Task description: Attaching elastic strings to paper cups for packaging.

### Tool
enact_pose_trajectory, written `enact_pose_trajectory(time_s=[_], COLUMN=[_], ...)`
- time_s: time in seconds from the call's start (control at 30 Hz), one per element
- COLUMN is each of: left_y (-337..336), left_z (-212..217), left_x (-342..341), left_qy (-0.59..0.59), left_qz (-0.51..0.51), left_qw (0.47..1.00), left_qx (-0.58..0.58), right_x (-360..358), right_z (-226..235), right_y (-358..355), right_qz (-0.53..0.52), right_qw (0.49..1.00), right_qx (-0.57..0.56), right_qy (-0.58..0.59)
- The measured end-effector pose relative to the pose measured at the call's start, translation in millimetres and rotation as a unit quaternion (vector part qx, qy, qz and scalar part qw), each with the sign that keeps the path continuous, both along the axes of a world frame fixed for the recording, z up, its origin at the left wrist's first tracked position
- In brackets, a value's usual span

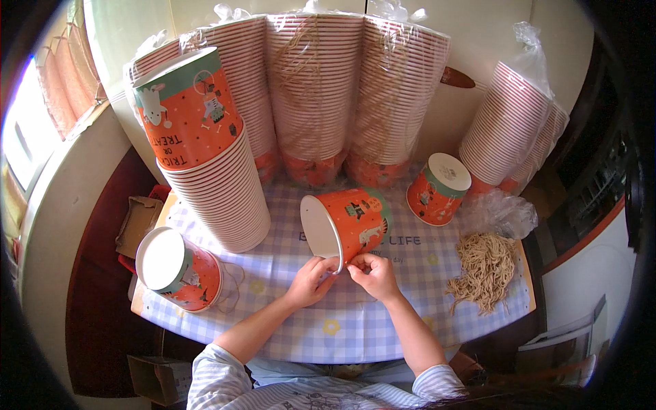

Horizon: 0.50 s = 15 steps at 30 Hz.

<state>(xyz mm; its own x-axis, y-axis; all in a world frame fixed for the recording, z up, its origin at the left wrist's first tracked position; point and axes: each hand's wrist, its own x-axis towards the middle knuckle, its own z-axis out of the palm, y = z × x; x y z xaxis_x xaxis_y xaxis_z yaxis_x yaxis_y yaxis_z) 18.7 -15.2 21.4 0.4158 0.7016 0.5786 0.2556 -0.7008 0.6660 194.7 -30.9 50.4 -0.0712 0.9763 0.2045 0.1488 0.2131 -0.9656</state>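
An orange paper bucket with cartoon figures and a green band lies tilted on its side at the middle of the table, its white mouth facing left. My left hand is closed on its rim, with fingertips at the lower edge of the mouth. Against the outer wall just beside that rim, my right hand pinches thumb and finger together. Whatever sits between those fingertips is too small to make out. Off to the right lies a heap of tan cords.
Upside-down buckets stand at the left front and right back. A tall nested stack rises at the left. Several plastic-wrapped stacks line the back, more at the right. Crumpled plastic lies near the cords. A checked cloth covers the table.
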Motion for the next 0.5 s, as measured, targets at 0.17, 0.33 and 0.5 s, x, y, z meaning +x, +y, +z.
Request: enact_pose_trajectory(time_s=[0.17,0.33,0.5], left_y=[0.3,0.8,0.6], left_z=[-1.8,-3.8,-6.5], left_x=[-0.5,-2.9,-3.8], left_qy=[-0.005,-0.003,-0.012], left_qz=[-0.002,-0.010,-0.010], left_qw=[1.000,1.000,1.000], left_qx=[-0.004,-0.016,-0.027], right_x=[-0.8,-0.7,-0.3], right_z=[-1.0,-1.6,-0.4], right_y=[0.6,0.5,0.6], right_qz=[-0.004,-0.009,0.007], right_qw=[1.000,1.000,1.000], right_qx=[0.005,0.012,0.010], right_qy=[0.003,-0.010,0.016])
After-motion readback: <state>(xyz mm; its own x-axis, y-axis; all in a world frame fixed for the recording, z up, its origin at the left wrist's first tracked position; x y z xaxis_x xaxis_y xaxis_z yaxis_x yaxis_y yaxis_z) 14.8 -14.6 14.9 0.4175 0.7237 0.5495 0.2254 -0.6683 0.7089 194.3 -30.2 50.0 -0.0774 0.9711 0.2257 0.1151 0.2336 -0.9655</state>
